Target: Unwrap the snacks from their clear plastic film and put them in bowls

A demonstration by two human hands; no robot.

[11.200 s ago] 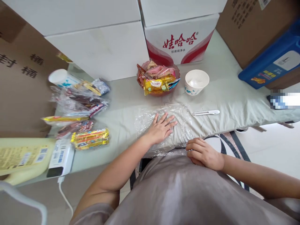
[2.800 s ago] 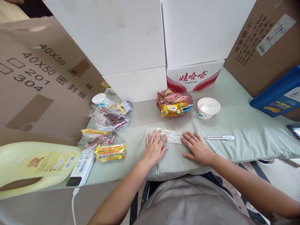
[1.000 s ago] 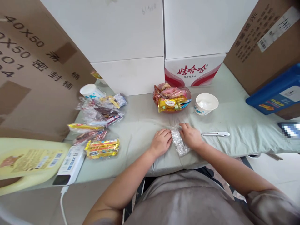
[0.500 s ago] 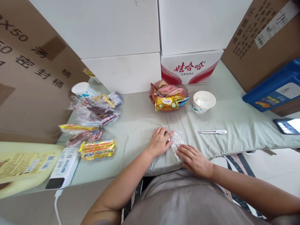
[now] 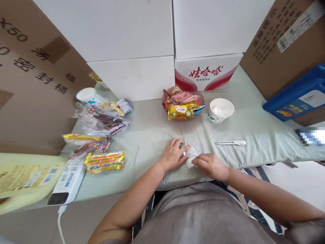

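A clear plastic bag [image 5: 191, 151], folded down to a small crinkled packet, lies on the pale green cloth [image 5: 152, 132] near the table's front edge. My left hand [image 5: 173, 155] rests on its left side, fingers stretched flat and pressing it down. My right hand [image 5: 209, 165] is at the packet's near right end with its fingers curled on the plastic. The two hands are almost touching across the packet.
Behind the hands stand a reddish bowl of wrapped snacks [image 5: 182, 104] and a white paper cup [image 5: 220, 110]. A white utility knife [image 5: 230, 143] lies to the right. Snack packs [image 5: 105, 162], loose wrappers [image 5: 101, 118], a white device [image 5: 66, 180] and a yellow jug [image 5: 22, 179] fill the left. Boxes [image 5: 132, 51] wall the back.
The plastic went from a wide spread sheet to a long strip to a small packet. In the last half second my right hand moved up and curled onto its near end.
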